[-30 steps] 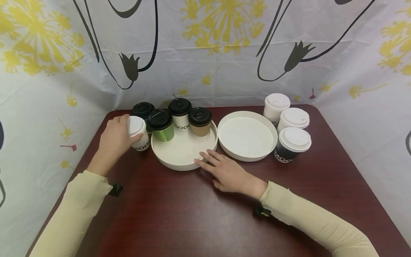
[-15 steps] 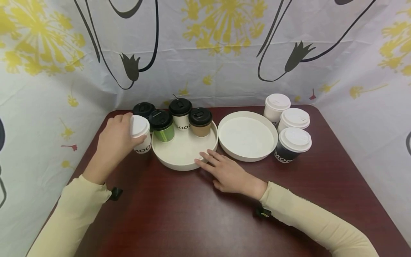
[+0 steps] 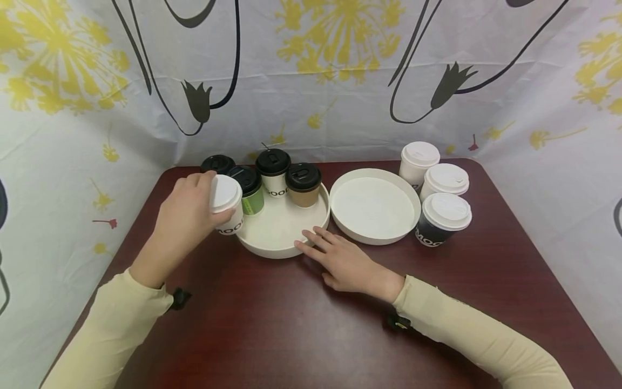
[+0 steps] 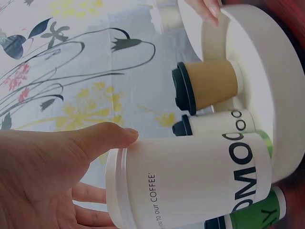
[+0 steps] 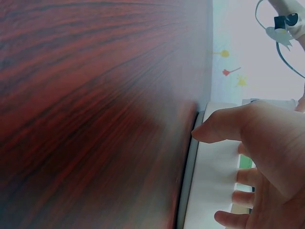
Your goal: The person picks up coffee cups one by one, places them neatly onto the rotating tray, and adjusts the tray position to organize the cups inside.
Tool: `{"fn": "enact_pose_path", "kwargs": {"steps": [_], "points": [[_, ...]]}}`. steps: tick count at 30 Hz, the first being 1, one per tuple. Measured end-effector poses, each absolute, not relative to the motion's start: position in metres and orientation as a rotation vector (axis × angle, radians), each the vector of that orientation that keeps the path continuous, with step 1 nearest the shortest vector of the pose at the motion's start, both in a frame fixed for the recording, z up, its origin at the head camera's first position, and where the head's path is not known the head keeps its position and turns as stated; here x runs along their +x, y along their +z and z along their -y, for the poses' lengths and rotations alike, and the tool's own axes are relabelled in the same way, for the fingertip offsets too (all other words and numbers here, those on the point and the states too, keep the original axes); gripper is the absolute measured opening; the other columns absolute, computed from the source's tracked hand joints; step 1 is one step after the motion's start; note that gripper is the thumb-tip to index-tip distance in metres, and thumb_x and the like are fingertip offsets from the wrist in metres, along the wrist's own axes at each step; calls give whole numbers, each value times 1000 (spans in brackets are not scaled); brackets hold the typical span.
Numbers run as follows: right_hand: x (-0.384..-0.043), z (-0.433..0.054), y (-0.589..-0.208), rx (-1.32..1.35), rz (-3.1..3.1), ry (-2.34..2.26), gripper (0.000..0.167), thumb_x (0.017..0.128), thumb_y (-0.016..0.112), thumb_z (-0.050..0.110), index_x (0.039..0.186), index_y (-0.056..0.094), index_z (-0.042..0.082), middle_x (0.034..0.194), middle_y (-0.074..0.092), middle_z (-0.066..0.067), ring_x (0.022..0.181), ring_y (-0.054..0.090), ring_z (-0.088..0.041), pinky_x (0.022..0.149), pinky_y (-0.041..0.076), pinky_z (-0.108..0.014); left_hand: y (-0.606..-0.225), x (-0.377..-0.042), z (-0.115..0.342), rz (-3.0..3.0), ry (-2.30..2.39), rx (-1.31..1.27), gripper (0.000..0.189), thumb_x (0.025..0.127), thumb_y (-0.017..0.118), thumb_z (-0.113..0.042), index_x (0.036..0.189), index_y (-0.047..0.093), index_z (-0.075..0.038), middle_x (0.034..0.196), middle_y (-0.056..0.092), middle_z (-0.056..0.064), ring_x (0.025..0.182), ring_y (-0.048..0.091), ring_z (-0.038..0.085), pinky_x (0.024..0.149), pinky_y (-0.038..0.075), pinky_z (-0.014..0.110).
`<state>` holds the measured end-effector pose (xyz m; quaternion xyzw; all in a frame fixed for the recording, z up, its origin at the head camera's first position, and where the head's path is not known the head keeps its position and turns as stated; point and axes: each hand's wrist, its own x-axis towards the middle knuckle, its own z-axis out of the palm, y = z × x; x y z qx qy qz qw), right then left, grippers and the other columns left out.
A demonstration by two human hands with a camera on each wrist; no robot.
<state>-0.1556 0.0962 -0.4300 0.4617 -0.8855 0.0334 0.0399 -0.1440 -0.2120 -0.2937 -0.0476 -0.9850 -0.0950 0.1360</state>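
My left hand (image 3: 189, 216) grips a white paper coffee cup (image 3: 229, 216) with a white lid, thumb on the near side and fingers around the lid. In the left wrist view the cup (image 4: 190, 176) shows black lettering. It overlaps the left edge of a round white tray (image 3: 279, 232). On that tray stand a green cup (image 3: 254, 204), a white cup (image 3: 276, 186) and a brown cup (image 3: 303, 198), all black-lidded. My right hand (image 3: 350, 265) rests its spread fingers on the tray's front right rim; its thumb (image 5: 219, 126) lies along the tray's outer wall in the right wrist view.
A second round white tray (image 3: 374, 210) sits right beside the first. To its right stand two white cups (image 3: 413, 174) (image 3: 443, 181) and a black cup (image 3: 431, 232), all white-lidded. A black-lidded cup (image 3: 217, 163) is at the back left. A patterned cloth (image 3: 311, 119) hangs behind the table.
My left hand has carried the white cup rightward to the tray's left edge, now partly covering the green cup. My right hand stays in place.
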Motion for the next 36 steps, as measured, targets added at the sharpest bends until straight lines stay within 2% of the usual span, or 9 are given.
{"fn": "enact_pose_path", "kwargs": {"steps": [24,36], "points": [[-156,-96,-433,1412,2708,100,89,79,72,18,157,28,22,162,32,-10,150,31,-32,117,37,-46,-312,-157,183,2958,-349,-355,78,79,80,-37,141,46,-3,138,53,22,126,52,39,91,53,58],[-156,-96,-433,1409,2687,101,89,79,72,18,157,30,21,161,34,-11,149,33,-32,116,38,-46,-327,-160,181,3032,-336,-357,79,80,80,-38,142,46,-4,141,52,21,124,52,39,90,54,55]]}}
